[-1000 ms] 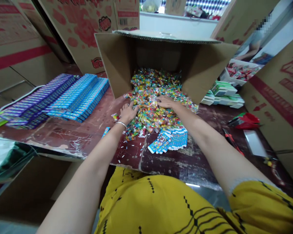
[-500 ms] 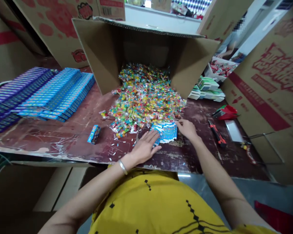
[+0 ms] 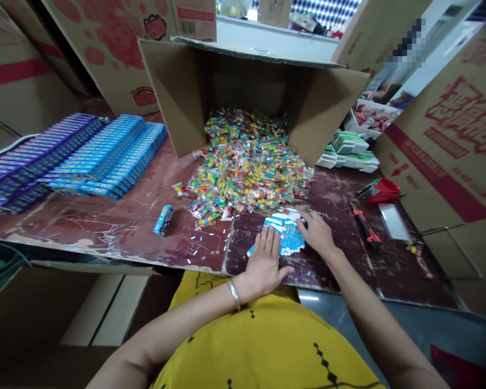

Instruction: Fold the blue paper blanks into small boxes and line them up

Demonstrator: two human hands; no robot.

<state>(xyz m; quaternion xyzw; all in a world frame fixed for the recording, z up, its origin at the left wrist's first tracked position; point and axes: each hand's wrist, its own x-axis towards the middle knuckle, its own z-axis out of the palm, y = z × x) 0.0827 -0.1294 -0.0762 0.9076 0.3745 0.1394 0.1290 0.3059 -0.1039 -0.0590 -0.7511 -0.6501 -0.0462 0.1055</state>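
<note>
A fanned stack of flat blue-and-white printed card pieces [image 3: 292, 237] lies on the table in front of me; they look like flattened small boxes. My left hand [image 3: 265, 265] rests flat on the stack's left part, fingers stretched out and thumb apart. My right hand [image 3: 319, 235] touches the stack's right edge, its thumb and fingers a little apart, fingertips partly hidden. Just beyond the stack spreads a heap of small clear candy packets [image 3: 251, 167] with colourful contents. One upright small blue box [image 3: 163, 220] stands to the left of my left hand.
The heap spills from a cardboard box [image 3: 178, 102] lying on its side. Rows of blue boxes [image 3: 105, 146] and purple boxes [image 3: 60, 143] stand at left. A utility knife [image 3: 365, 225], a red-and-green item [image 3: 378, 190] and green-white cartons [image 3: 350, 143] lie right. A person's arm [image 3: 383, 89] shows behind.
The card stack has moved nearer to me, away from the heap, with both hands on it. My right hand has come over its right edge. The view has shifted slightly.
</note>
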